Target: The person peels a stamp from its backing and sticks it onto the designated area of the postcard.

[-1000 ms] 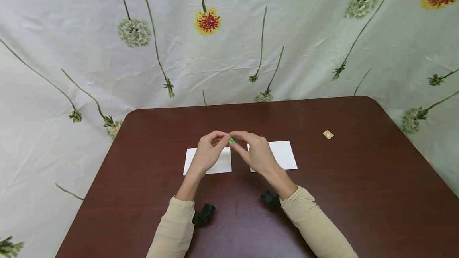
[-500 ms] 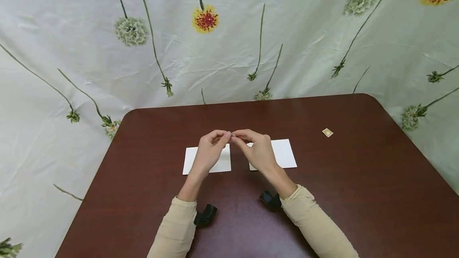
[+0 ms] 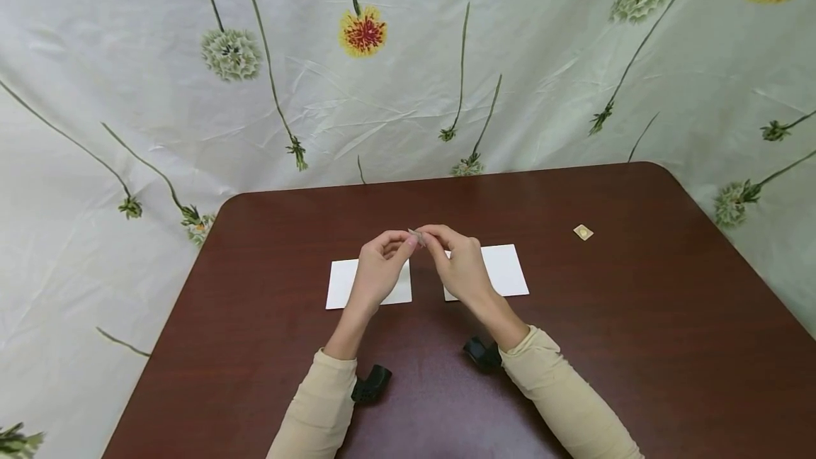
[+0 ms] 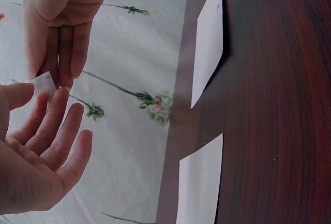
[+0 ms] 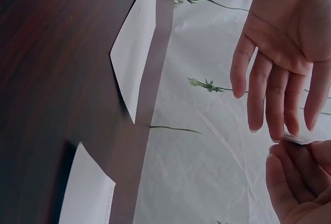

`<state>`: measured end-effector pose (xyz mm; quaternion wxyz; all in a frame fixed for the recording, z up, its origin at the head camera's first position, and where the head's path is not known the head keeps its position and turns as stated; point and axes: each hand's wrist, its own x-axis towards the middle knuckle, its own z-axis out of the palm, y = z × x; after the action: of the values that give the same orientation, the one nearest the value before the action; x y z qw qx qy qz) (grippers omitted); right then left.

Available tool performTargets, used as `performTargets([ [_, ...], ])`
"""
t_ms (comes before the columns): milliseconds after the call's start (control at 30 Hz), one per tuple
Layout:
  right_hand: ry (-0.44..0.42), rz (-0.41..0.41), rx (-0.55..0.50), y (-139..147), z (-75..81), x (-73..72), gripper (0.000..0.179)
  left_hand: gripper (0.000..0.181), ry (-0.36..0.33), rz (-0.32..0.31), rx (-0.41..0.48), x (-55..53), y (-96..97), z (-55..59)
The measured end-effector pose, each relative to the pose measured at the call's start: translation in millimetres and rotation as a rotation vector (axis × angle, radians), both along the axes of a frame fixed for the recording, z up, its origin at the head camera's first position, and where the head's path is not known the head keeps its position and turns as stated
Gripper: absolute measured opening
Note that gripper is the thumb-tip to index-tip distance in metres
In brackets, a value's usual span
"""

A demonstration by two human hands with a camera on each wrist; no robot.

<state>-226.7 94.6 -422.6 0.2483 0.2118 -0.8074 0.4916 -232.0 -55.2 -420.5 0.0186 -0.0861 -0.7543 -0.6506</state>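
Observation:
A small pale sachet (image 3: 417, 237) with a serrated edge is held in the air above the far edge of the two white sheets. My left hand (image 3: 376, 268) pinches one end between thumb and index finger. From the other side my right hand (image 3: 462, 268) pinches it with thumb and fingertips. The left wrist view shows the toothed rim of the sachet (image 4: 45, 83) right at the left fingertips. Only a thin whitish edge of the sachet (image 5: 297, 139) appears in the right wrist view, where fingers hide the rest.
Two white paper sheets, the left one (image 3: 400, 287) and the right one (image 3: 503, 271), lie on the brown table (image 3: 637, 346) beneath the hands. A small beige square packet (image 3: 583, 232) lies farther right. Behind the table hangs a flower-printed white cloth (image 3: 408, 91).
The green face of the sachet, visible a second ago, has turned out of view; its pale side shows now. Both hands have shifted slightly up and right, still together at the sachet.

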Motion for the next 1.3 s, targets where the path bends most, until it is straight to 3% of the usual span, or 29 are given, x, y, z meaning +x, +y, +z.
performTargets([
  [167, 0.028, -0.002, 0.029, -1, -1.8, -0.4, 0.012, 0.022, -0.004, -0.001, -0.009, 1.9, 1.6, 4.1],
  [400, 0.084, -0.011, 0.055, -1, -3.1, -0.9, 0.017, 0.018, 0.017, 0.003, -0.053, 17.7, 4.9, 31.7],
  [500, 0.086, 0.000, 0.059, -1, -3.1, -0.9, 0.021, 0.018, 0.019, -0.002, -0.059, 14.2, 4.4, 24.9],
  [667, 0.093, 0.010, 0.061, -2, -3.5, -0.8, 0.026, 0.022, 0.003, 0.006, -0.071, 1.5, 2.4, 2.2],
  [800, 0.115, 0.002, 0.080, -1, -3.7, -1.2, 0.027, 0.023, 0.005, -0.001, -0.062, -0.1, 1.1, -1.5],
  [1167, 0.183, -0.021, 0.149, -1, -5.1, -1.7, 0.024, 0.024, -0.041, 0.007, -0.037, -0.4, 0.6, 2.4],
  [1300, 0.224, -0.049, 0.165, -1, -4.7, -2.4, 0.013, 0.024, -0.047, 0.008, -0.059, 8.6, 1.5, 18.5],
])
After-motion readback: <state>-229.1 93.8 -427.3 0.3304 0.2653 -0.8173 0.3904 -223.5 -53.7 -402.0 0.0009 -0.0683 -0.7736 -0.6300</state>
